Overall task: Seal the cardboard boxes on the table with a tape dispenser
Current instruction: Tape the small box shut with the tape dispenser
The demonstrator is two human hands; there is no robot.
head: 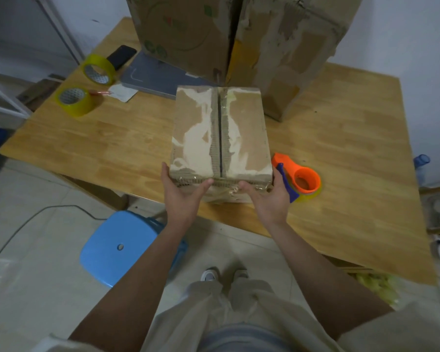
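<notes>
Small box (220, 134): it sits near the middle of the desk (87, 138), close to the near edge; its top flaps are closed with a dark seam running down the middle, and the surface is torn and patchy.
Your left hand (182, 193): it grips the box's near left corner — thumb pressed along the front edge, fingers wrapped round the left side.
Your right hand (269, 196): it grips the near right corner the same way, thumb on the front edge, fingers round the right side.
Hands overall: both are part-curled and closed on the box, holding nothing else.
Tape dispenser (299, 177): orange with a blue handle, it lies on the desk just beside the box's right side, touching or nearly touching your right hand; you cannot tell which.
Large boxes (239, 36): two tall worn cartons stand at the far edge of the desk, just behind the small box.
Tape rolls: one yellow roll (75, 100) lies at the desk's left, a second (98, 69) stands just behind it.
Phone (121, 56): dark, at the far left, beside a grey flat board (150, 76).
Blue stool (127, 246): on the floor under your left forearm.
</notes>
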